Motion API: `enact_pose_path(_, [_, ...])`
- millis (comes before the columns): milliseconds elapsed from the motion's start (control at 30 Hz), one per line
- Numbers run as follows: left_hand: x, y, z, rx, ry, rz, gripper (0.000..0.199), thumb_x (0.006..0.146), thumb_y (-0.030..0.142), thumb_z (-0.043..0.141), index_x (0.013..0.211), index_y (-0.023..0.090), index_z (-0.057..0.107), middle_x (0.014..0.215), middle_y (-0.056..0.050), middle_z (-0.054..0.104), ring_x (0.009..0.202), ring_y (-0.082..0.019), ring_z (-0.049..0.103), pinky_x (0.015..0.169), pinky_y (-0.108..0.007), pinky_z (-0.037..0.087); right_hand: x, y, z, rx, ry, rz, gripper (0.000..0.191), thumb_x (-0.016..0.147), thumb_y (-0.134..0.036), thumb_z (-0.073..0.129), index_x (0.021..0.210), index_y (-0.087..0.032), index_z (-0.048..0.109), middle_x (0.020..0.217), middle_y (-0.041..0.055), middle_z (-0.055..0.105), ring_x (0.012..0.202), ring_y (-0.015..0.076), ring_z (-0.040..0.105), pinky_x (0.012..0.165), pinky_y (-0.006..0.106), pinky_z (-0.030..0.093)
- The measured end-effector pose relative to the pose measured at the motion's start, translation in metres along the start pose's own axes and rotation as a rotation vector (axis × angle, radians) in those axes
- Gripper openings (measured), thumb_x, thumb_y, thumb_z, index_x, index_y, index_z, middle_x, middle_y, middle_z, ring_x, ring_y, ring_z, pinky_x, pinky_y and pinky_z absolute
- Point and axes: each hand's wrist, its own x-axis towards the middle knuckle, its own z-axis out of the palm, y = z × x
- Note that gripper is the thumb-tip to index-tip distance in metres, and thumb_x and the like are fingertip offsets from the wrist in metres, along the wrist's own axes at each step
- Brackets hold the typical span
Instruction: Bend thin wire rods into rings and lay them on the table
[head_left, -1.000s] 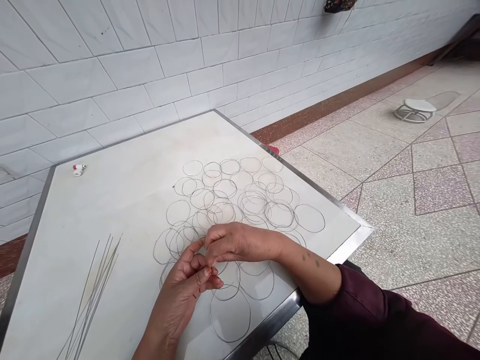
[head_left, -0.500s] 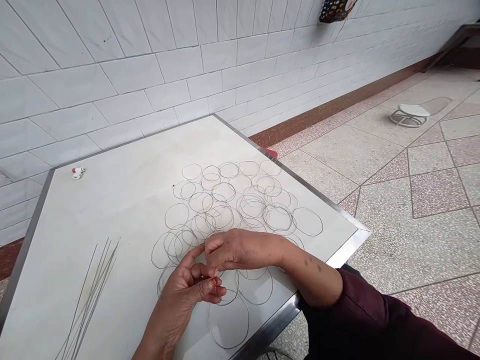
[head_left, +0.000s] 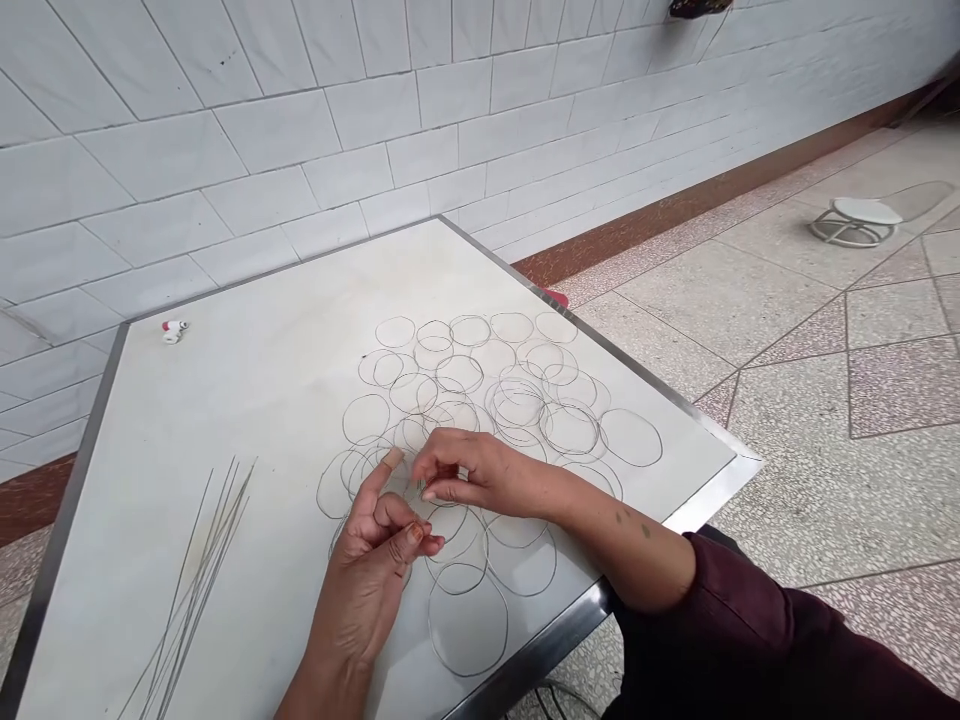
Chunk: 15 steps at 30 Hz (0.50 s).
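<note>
Over the near part of the table, my left hand pinches a thin wire ring between thumb and fingertips. Its index finger points up, and part of the ring hides behind the fingers. Just to the right, my right hand hovers with curved fingers, a gap showing between thumb and forefinger; I see nothing held there. Below and right of the hands lies a larger wire ring. Many more thin wire rings overlap on the tabletop beyond and beneath my hands.
Several straight wires lie in a loose bundle at the left of the white table. Small red and white items sit near its far left corner. A tiled wall borders the far side. A low stool stands on the floor.
My right hand has drawn away from my left fingertips, and its thumb and fingers have parted. My left hand keeps its pinch. The view has shifted slightly.
</note>
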Motion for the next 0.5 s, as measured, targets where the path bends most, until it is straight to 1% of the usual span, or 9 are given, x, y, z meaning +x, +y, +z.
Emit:
enact_pose_path(100, [0.0004, -0.0003, -0.0005, 0.002, 0.011, 0.026, 0.075, 0.072, 0.018, 0.084, 0.140, 0.031, 0.057, 0.070, 0.006, 0.057, 0.069, -0.012, 0.058, 0.074, -0.029, 0.055, 0.0004, 0.0028, 0.0025, -0.008, 0.033, -0.039, 0.011, 0.099, -0.025, 0.058, 0.097, -0.019, 0.067, 0.089, 0.0024, 0.062, 0.084, 0.0140, 0.058, 0.077, 0.027, 0.051])
enact_pose_path(200, [0.0008, -0.0002, -0.0014, 0.011, -0.020, -0.013, 0.072, 0.073, 0.019, 0.083, 0.140, 0.031, 0.058, 0.072, 0.005, 0.059, 0.070, -0.012, 0.058, 0.075, -0.029, 0.054, -0.0003, 0.0061, 0.0037, 0.008, 0.046, -0.071, 0.013, 0.099, -0.026, 0.058, 0.097, -0.019, 0.069, 0.092, 0.0033, 0.063, 0.086, 0.0144, 0.058, 0.078, 0.027, 0.051])
enact_pose_path(400, [0.0011, 0.0000, -0.0029, 0.014, -0.067, -0.077, 0.072, 0.076, 0.020, 0.081, 0.142, 0.031, 0.056, 0.072, 0.004, 0.061, 0.070, -0.013, 0.060, 0.075, -0.030, 0.055, -0.0008, 0.0068, 0.0020, 0.033, 0.053, -0.070, 0.016, 0.099, -0.030, 0.060, 0.096, -0.020, 0.071, 0.090, 0.0023, 0.060, 0.083, 0.0127, 0.059, 0.076, 0.026, 0.052])
enact_pose_path(500, [0.0028, -0.0020, -0.0046, -0.001, -0.083, -0.083, 0.071, 0.075, 0.020, 0.081, 0.141, 0.030, 0.057, 0.072, 0.004, 0.062, 0.073, -0.014, 0.061, 0.080, -0.033, 0.056, 0.0011, 0.0038, 0.0013, 0.054, 0.044, -0.066, 0.014, 0.098, -0.028, 0.061, 0.094, -0.020, 0.071, 0.090, 0.0024, 0.060, 0.085, 0.0130, 0.060, 0.078, 0.027, 0.052])
